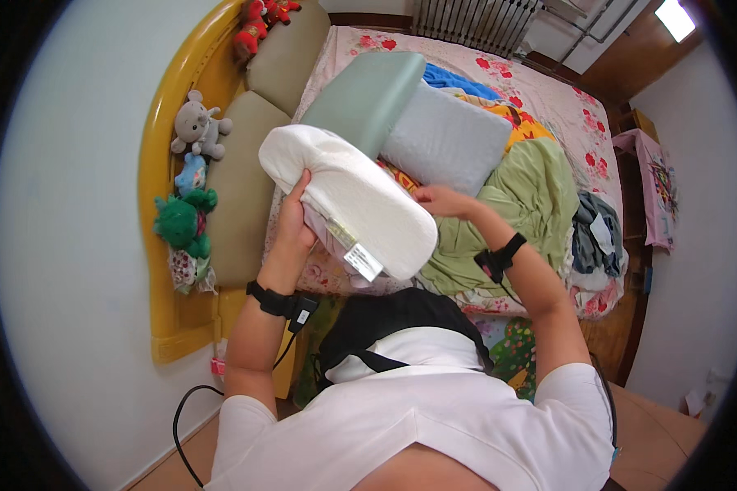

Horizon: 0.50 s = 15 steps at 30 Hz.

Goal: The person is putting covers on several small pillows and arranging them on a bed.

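My left hand [296, 216] grips the near left edge of a white contoured pillow [368, 190], thumb on its upper face. The pillow is held tilted above the bed. Printed tags [363, 261] that bear writing hang from its near edge, and some pale pinkish fabric [322, 230] shows beneath that edge. Close by the pillow's right edge is my right hand [445, 201], its fingers bent. Their tips are partly hidden, so whether they hold the pillow is unclear. Beyond the pillow lie a pale green cushion [368, 92] and a light grey pillow [448, 135].
A rumpled green cloth [528, 190] spreads across the floral bedsheet [565, 110]. Dark clothes [596, 233] lie at the bed's right corner. Plush toys [198, 126] line the yellow headboard [153, 184] on the left. A radiator [476, 24] stands at the far wall.
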Tool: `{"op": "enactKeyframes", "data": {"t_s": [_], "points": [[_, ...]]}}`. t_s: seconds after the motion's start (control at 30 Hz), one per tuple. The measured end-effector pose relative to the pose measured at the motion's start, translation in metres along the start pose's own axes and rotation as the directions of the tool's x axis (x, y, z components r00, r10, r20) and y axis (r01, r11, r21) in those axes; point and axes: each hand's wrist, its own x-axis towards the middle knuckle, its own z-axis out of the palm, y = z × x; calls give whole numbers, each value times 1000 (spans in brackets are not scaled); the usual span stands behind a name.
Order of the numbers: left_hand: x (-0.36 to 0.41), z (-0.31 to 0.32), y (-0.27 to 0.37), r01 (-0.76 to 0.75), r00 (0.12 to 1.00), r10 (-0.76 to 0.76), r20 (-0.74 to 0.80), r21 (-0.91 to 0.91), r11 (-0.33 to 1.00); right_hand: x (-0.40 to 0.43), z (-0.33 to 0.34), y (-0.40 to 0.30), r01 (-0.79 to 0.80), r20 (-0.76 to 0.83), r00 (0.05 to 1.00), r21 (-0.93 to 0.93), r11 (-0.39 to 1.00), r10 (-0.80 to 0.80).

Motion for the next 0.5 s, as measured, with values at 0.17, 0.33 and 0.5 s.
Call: {"op": "enactKeyframes", "data": {"t_s": [0.17,0.33,0.5], "points": [[27,-55,-28,-45,987,45,-153,2,999,3,59,9,0,-235,966,406,914,105],[34,-62,-27,-158,956,162,-244,37,987,-21,49,-21,201,-364,918,770,605,159],[64,-82,-29,-190,944,176,-279,-24,981,-14,62,-4,-12,-282,925,648,762,254]]}}
